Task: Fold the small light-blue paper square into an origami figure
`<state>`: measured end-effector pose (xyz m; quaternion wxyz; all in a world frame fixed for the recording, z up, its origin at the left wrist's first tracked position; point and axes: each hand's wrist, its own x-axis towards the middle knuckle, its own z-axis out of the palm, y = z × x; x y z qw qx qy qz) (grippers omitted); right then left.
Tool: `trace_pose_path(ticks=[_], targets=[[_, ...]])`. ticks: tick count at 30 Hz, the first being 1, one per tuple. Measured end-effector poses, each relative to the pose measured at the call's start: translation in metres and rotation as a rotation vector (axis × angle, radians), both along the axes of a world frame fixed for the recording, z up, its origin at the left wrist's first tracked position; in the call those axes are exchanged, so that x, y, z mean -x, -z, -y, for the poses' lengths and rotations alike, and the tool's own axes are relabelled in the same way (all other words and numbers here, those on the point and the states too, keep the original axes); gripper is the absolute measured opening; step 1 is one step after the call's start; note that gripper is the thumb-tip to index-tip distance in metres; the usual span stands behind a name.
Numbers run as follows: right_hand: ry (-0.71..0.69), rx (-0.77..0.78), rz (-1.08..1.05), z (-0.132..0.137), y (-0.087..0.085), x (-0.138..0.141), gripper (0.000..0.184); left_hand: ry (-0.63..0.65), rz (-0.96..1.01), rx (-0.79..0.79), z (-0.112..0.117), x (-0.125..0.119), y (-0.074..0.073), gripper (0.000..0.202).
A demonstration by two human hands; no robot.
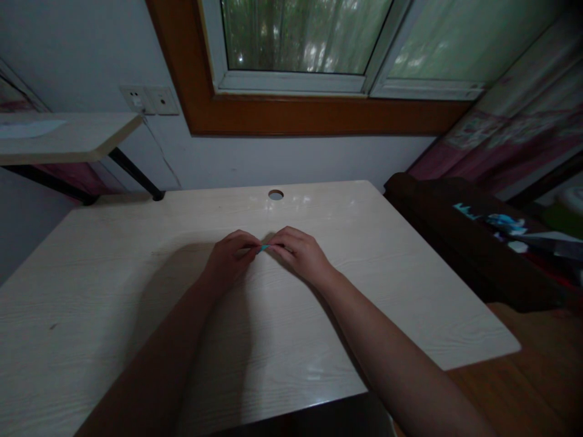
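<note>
Near the middle of the pale wooden desk [291, 340], my two hands meet at a small, thin teal piece [263, 247]. My left hand [234, 255] pinches its left end between thumb and fingers. From the other side, my right hand [298, 250] pinches the right end. Only a short stretch of the piece shows between the fingertips, and its kind cannot be made out. Both hands are closed and just above or resting on the desk top.
Behind my hands is a round hole [276, 195] in the desk. A raised shelf [104, 136] on black legs stands at the left back. Wall sockets [149, 100] and a window [300, 36] are beyond. Dark furniture [455, 243] with small items stands right of the desk.
</note>
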<state>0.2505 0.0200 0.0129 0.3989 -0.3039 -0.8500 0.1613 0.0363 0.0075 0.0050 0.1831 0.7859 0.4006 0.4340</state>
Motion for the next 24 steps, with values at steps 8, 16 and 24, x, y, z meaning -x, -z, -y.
trace_pose_path(ticks=[8,16,24], targets=[[-0.031,-0.044,0.078,0.0028,-0.0030,0.0010,0.018,0.006,-0.093,-0.043,0.0005,0.0011,0.0046,0.008],[0.009,-0.046,0.035,0.0028,-0.0045,0.0004,0.019,-0.036,-0.073,-0.066,0.0014,0.0012,0.0012,0.008],[0.133,-0.047,-0.047,-0.0010,-0.0027,-0.0043,0.015,-0.123,-0.030,-0.052,-0.0008,0.0061,-0.0019,0.007]])
